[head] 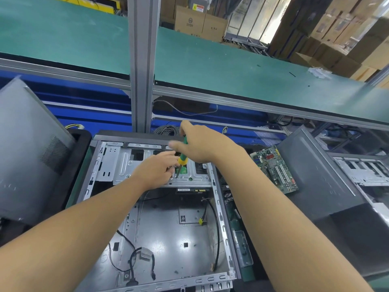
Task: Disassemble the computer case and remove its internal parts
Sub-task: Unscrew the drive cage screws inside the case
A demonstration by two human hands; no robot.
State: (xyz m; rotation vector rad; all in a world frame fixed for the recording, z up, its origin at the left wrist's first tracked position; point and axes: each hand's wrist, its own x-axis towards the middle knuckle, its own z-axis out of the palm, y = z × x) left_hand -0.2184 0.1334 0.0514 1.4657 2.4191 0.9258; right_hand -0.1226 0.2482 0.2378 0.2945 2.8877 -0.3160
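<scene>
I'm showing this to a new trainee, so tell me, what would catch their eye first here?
Two hands meet mid-frame over the open computer case: the right hand grips a green-and-yellow screwdriver, tip down on the metal drive cage, with the left hand at its tip. A bare green motherboard lies just right of the case.

Screwdriver (pixel 182 160) handle green above, yellow below. Computer case (pixel 164 228) bare silver-grey inside, black cables (pixel 218 234) (one yellow-tipped). Circuit board (pixel 275 169) green, red patch. Belt (pixel 210 66) teal. Side panel (pixel 25 144) at bench's left edge grey, dotted mesh patch.
</scene>
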